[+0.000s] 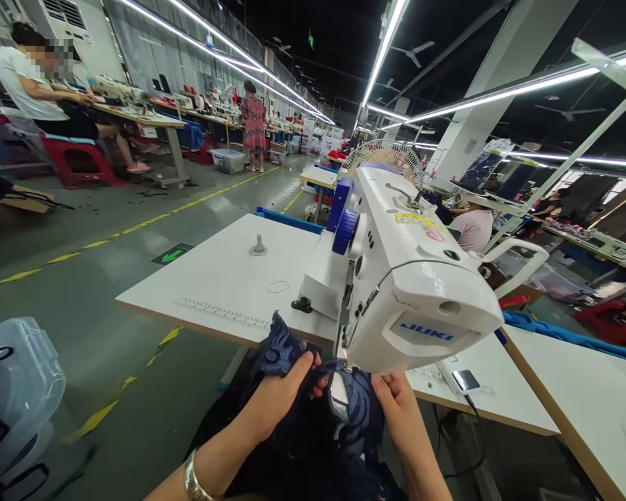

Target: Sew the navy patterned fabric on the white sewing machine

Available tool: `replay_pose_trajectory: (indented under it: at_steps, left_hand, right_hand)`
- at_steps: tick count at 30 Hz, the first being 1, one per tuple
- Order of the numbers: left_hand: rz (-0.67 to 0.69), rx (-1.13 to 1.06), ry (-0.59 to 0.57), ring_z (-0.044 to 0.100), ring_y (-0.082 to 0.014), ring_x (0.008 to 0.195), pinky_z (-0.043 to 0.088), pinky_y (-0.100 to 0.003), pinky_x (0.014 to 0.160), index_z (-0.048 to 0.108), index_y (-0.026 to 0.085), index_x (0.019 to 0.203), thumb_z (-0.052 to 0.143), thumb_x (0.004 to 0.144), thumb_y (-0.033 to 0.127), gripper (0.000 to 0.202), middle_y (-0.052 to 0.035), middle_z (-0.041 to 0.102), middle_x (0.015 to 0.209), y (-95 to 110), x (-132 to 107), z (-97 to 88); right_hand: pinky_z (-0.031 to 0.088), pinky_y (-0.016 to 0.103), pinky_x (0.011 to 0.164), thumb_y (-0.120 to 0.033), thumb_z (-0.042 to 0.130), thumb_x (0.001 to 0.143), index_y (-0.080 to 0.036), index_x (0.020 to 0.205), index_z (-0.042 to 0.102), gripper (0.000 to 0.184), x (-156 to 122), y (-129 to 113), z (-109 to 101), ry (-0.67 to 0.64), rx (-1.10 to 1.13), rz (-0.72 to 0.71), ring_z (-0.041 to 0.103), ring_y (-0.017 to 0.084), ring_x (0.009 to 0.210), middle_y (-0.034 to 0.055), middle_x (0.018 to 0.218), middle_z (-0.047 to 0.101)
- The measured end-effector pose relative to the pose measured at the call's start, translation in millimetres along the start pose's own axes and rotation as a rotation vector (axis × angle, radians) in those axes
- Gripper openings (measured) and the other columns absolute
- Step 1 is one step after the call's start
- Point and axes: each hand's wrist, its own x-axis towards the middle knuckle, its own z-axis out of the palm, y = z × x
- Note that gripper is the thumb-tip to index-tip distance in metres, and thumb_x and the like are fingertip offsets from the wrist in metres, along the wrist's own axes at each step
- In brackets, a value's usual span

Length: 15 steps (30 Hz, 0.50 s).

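A white sewing machine (422,313) marked JUKI stands before me, with a blue handwheel (346,232) on its far left side. Dark blue lace fabric (362,403) with a swirl pattern hangs at the front of its sewing head and drapes toward my lap. My left hand (286,379) pinches the fabric's left part between thumb and fingers, close to the needle area. On the other side, my right hand (396,400) grips its right edge with the thumb on top. The machine head partly hides the needle and the right fingertips.
The white tabletop (229,271) carries a printed ruler scale and a grey cone-shaped spool stand (259,245). A small device (466,380) with a cable lies at the right. A clear plastic bin (26,376) stands lower left. A fan (383,158) and co-workers are beyond.
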Motion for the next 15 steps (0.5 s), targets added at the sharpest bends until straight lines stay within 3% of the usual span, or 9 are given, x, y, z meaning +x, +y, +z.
replay_pose_trajectory:
  at_steps: [10,15]
  left_hand:
    - [0.031,0.028,-0.079,0.064,-0.0160,0.066,0.051,-0.030,0.071,0.058,0.021,0.087,0.047,0.093,0.045,0.027,0.0018,0.068,0.069,-9,-1,-2.7]
    - [0.089,0.152,-0.108,0.060,-0.0147,0.061,0.049,-0.029,0.071,0.059,0.022,0.084,0.047,0.092,0.045,0.027,0.0037,0.066,0.065,-5,-9,-0.5]
  right_hand:
    - [0.042,0.042,0.104,-0.051,0.062,0.086,-0.025,0.114,0.060,0.039,-5,1,-4,-0.039,-0.044,-0.004,0.060,0.026,0.110,0.0095,0.111,0.068]
    - [0.049,0.029,0.073,-0.050,0.065,0.082,-0.025,0.091,0.060,0.027,-19,-3,-11,0.033,-0.149,-0.001,0.059,0.020,0.079,0.0044,0.085,0.063]
